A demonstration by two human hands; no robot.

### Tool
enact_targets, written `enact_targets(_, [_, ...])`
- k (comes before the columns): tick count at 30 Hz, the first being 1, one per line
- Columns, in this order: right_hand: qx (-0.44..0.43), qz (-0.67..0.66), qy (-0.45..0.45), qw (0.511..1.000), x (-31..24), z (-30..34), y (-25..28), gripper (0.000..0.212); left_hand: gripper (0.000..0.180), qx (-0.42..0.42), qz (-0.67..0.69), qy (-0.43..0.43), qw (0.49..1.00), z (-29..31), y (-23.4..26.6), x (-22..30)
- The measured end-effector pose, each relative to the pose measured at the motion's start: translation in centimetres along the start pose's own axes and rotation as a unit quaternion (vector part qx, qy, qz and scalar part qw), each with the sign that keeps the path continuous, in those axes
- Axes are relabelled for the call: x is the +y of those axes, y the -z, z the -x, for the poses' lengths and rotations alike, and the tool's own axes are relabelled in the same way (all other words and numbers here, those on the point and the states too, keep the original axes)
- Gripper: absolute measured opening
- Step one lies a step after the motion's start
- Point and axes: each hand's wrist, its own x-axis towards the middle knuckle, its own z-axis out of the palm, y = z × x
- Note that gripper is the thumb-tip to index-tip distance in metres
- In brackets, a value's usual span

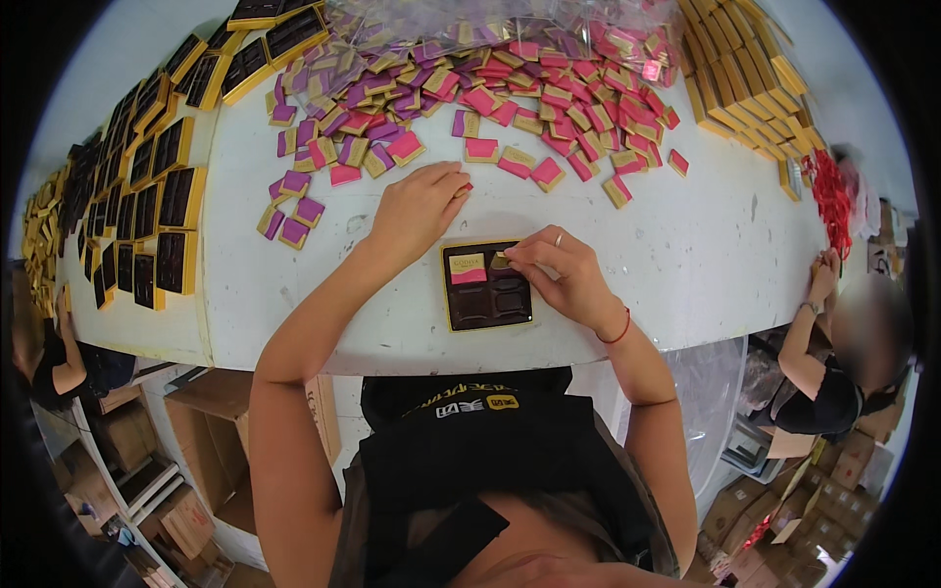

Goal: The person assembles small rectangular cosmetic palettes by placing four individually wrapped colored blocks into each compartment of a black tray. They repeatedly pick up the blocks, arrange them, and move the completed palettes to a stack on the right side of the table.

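Note:
A small black tray with a gold rim (477, 324) lies on the white table in front of me, its inside divided into several dark compartments. One gold-and-pink wrapped chocolate (469, 269) fills the far left compartment. My right hand (567, 274) pinches another wrapped chocolate (500, 262) at the far right compartment; the fingers hide part of it. Beyond the tray's far left corner, my left hand (421, 211) is closed, with a bit of a pink-and-gold wrapped chocolate (463, 190) showing at the fingertips. The near compartments hold nothing.
Loose purple, pink and gold chocolates (549, 98) spread across the far table, partly under clear plastic (431, 24). Dark gold-edged trays (147, 216) crowd the left. Gold boxes (740, 69) are stacked far right, near red ribbons (831, 206). Other people sit at both sides.

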Motion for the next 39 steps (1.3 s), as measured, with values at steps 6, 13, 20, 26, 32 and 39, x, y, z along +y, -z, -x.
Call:
enact_targets(6, [-0.037, 0.023, 0.001, 0.999, 0.3, 0.2, 0.4, 0.025, 0.022, -0.04, 0.455, 0.332, 0.825, 1.2, 2.2, 0.8])
enact_targets(13, [-0.131, 0.241, 0.054, 0.96, -2.0, 1.1, 1.5, 0.074, 0.024, -0.05, 0.525, 0.384, 0.758, 2.8, 5.4, 3.7])
enact_targets(20, [-0.077, 0.193, 0.078, 0.975, -1.4, 1.1, 1.4, 0.091, 0.028, -0.114, 0.459, 0.324, 0.819, 3.4, 6.1, 6.7])
enact_targets(26, [-0.153, 0.11, 0.023, 0.982, -1.1, 1.6, 1.3, 0.129, 0.026, -0.193, 0.364, 0.184, 0.893, 3.6, 3.2, 8.6])
enact_targets(32, [-0.123, 0.041, -0.009, 0.992, -0.8, 2.4, 0.6, 0.128, 0.018, -0.001, 0.125, -0.146, 0.981, 3.7, 0.2, 8.1])
enact_targets(39, [-0.106, 0.049, 0.001, 0.993, -0.4, 2.6, 0.3, 0.117, 0.024, -0.029, 0.115, -0.063, 0.991, 6.5, 1.6, 10.6])
